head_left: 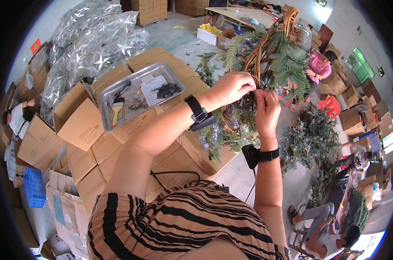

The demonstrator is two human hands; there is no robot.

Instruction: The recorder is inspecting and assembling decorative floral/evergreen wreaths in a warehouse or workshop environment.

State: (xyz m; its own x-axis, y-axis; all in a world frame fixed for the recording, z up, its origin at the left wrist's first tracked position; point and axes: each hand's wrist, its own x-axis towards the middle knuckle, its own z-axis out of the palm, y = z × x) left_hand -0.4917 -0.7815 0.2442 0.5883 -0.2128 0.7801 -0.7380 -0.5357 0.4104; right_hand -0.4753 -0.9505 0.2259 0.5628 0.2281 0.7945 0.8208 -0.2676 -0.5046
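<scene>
Cardboard-box workshop; hands [248, 97] on wreath [274, 56].

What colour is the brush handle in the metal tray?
Yellow: the brush lies in the metal tray, seen in the head view.

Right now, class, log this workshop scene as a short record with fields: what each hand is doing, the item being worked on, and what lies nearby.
left hand: pinching at the wreath's twig frame, beside the dark tag
right hand: fingers pinched at the dark tag
work item: wreath of twigs and green fern leaves, held up
wrists: black strapped devices on both
nearby tray: metal tray on cardboard boxes, holding a brush and small parts
others: people seated at the right
</scene>
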